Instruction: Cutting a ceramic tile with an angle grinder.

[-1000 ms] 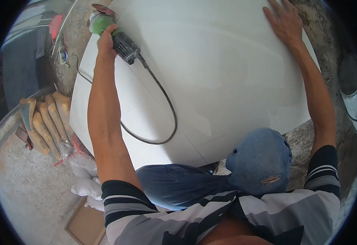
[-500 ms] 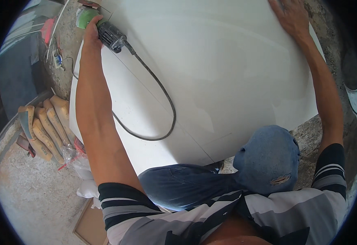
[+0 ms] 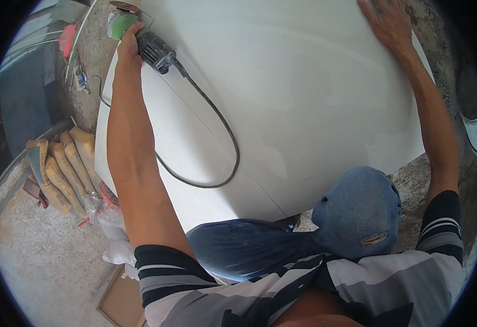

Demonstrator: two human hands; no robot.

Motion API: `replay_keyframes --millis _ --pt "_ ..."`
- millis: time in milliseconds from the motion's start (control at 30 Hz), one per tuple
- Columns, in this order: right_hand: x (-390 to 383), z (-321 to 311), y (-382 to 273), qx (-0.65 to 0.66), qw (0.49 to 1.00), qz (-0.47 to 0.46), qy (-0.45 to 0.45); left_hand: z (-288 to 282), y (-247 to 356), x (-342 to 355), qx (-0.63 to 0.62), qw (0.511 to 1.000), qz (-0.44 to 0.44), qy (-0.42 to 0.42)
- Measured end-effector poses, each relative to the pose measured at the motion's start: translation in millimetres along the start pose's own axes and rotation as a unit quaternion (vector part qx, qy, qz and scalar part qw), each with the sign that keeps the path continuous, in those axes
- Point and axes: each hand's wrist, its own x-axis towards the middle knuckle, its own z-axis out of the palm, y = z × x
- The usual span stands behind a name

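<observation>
A large white tile [image 3: 304, 92] lies flat on the rough ground in front of me. My left hand [image 3: 130, 48] grips a green and black angle grinder [image 3: 143, 41] at the tile's far left corner, its disc [image 3: 123, 5] at the top edge of the view. The grinder's black cord [image 3: 216, 158] loops across the tile toward me. A thin straight line runs over the tile from the grinder toward my knee. My right hand [image 3: 387, 23] lies flat, fingers spread, on the tile's far right part. My knees in blue jeans [image 3: 358, 212] rest at the tile's near edge.
Several tan sacks [image 3: 58, 163] are stacked at the left, beside crumpled plastic [image 3: 107, 223]. A flat cardboard piece [image 3: 121, 297] lies at lower left. Small tools and a red item [image 3: 69, 43] sit on the ground at upper left. A round pale object [image 3: 473, 117] is at the right rim.
My left hand has pushed the grinder farther away along the marked line, toward the tile's far left corner. My right hand has slid slightly farther up the tile.
</observation>
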Motion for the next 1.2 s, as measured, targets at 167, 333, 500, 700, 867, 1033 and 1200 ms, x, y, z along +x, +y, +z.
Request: replay_keyframes --millis 167,333,500,700,867,1033,1200 --pt "4 5 6 -0.012 1.000 -0.012 0.011 -1 1 3 -0.006 1.000 -0.006 -0.006" --pt "3 9 8 -0.001 1.000 -0.019 0.016 -5 1 5 -0.019 0.999 -0.010 -0.025" --pt "4 5 6 -0.008 1.000 -0.015 0.014 0 -1 0 -0.014 1.000 -0.008 -0.025" --pt "5 0 1 -0.007 1.000 -0.016 0.005 -2 -2 0 -0.010 1.000 -0.002 -0.018" --pt "10 -4 1 -0.006 1.000 -0.018 0.000 1 -2 -1 -0.016 1.000 -0.018 -0.001" --pt "20 11 6 0.019 1.000 -0.011 -0.010 -7 0 -7 -0.026 1.000 0.009 0.011" --pt "42 58 50 -0.097 0.962 -0.158 0.200 3 -4 -13 -0.036 0.999 0.025 0.024"
